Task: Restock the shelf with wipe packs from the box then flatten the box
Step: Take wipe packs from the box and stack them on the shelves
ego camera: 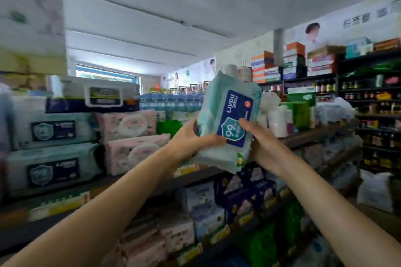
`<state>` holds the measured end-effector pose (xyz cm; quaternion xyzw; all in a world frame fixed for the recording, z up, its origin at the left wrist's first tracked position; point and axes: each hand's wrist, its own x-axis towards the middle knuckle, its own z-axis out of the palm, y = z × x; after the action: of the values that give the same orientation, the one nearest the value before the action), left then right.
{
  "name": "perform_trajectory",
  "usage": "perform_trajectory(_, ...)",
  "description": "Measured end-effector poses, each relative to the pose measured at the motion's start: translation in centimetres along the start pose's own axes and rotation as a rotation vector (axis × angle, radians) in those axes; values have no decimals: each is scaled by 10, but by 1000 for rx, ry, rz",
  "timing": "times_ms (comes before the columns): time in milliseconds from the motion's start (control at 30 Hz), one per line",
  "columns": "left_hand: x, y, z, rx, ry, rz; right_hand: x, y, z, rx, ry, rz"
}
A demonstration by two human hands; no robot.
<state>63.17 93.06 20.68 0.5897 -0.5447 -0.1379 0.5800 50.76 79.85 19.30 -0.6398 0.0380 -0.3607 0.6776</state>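
Both arms reach up and forward, and between them the person holds a soft, pillowy wipe pack (227,119) in pale mint-green plastic film, tilted on end so its long side runs nearly upright. A glossy dark blue label with a shield shape and the number 99 covers its front. The left hand (191,141) grips the pack's lower left edge, fingers curled around the side and the thumb lying across the bottom of the front. The right hand (262,147) holds the lower right corner, its thumb pressed on the blue label and the fingers wrapped behind, out of sight. The pack is raised in the air in front of the shelf (121,180), just to the right of the goods stacked on it and not touching them. On that dark, flat shelf board lie two more mint-green packs (54,151) with the same dark label, one stacked flat on the other, their film slightly wrinkled. Just beside them sit two pink packs (132,138) with round white lids, also stacked. On top rests a dark-sided pack with a hard white rectangular flip lid (102,95). Below the shelf edge, rows of small boxy packets (206,208) in purple, pink and green fill the lower tier. Behind, shrink-wrapped water bottles (171,102) stand in a row, and colourful cardboard cartons (293,63) are piled on the far black racks.
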Motion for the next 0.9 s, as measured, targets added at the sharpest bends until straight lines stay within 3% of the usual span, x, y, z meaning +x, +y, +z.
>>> perform_trajectory(100, -5, 5, -56, 548, 195, 20, 34, 2, 29, -376, 87, -159)
perform_trajectory(167, -10, 12, -87, 876, 201, 40, 53, 2, 46, -682, 98, -326)
perform_trajectory(233, -15, 21, -112, 1064, 155, 30, 71, 6, 64, -869, -18, -435)
perform_trajectory(300, -18, 25, -133, 1125, 106, -10, 87, 10, 83, -916, -212, -419)
perform_trajectory(400, -20, 28, -163, 1078, 70, -112, 108, 16, 107, -745, -417, -351)
perform_trajectory(600, -16, 27, -208, 998, 19, -313, 143, 36, 140, -455, -513, -326)
perform_trajectory(900, -7, 10, -249, 1260, -36, -691, 181, 80, 190, -629, -611, -347)
